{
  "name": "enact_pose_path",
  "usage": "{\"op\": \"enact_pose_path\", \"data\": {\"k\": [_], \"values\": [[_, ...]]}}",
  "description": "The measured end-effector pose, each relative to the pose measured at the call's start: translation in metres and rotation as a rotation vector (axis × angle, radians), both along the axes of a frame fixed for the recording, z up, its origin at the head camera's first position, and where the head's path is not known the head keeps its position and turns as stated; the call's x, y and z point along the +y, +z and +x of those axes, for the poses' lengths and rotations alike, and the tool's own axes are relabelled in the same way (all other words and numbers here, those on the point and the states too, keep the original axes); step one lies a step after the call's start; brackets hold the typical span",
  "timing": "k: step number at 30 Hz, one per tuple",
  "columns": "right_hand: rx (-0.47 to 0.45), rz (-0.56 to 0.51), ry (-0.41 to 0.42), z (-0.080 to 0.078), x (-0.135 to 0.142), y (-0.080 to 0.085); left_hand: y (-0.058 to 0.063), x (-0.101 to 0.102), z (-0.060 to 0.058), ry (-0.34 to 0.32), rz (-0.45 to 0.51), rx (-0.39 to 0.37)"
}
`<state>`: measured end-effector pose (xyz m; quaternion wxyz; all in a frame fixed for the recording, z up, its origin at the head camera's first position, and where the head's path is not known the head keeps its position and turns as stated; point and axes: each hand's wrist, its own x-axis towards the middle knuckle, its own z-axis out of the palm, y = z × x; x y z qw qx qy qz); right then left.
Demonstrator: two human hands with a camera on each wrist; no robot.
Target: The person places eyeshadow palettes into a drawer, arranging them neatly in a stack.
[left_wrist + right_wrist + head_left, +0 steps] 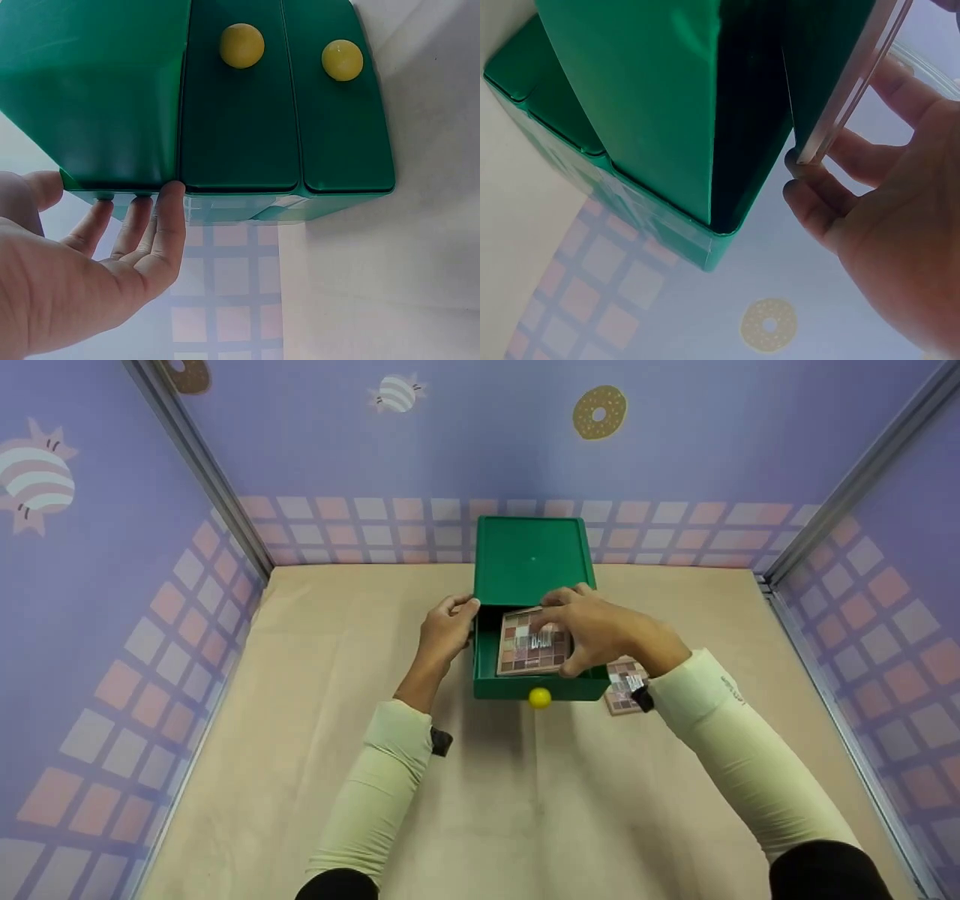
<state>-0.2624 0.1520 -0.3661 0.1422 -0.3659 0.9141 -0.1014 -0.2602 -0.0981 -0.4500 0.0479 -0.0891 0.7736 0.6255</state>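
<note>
A green drawer cabinet [534, 559] stands at the back of the table with its top drawer [495, 688] pulled out. My right hand [600, 626] grips an eyeshadow palette [525, 649] by its edges, tilted in the drawer's opening. In the right wrist view the palette [855, 75] slants beside the drawer wall, with fingertips [814, 199] at its lower corner. My left hand [446, 634] touches the left side where drawer and cabinet meet. Its extended fingers [169, 225] press that side in the left wrist view, the thumb near the rim.
A second eyeshadow palette [622, 690] lies on the table right of the drawer, partly behind my right wrist. A yellow knob [539, 697] sticks out from the drawer front. Two lower drawers [240, 127] are closed. Patterned walls [480, 450] enclose the table [337, 660].
</note>
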Motion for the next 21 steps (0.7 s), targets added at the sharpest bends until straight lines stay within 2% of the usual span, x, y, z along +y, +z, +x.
{"op": "enact_pose_path", "data": {"k": [11,21], "values": [[-0.008,-0.041,0.040,0.001,0.001,-0.004,0.000,-0.001,0.000,-0.004,0.000,-0.001],[-0.072,-0.100,0.039,0.004,0.012,-0.009,-0.001,0.000,0.000,-0.005,0.007,0.001]]}}
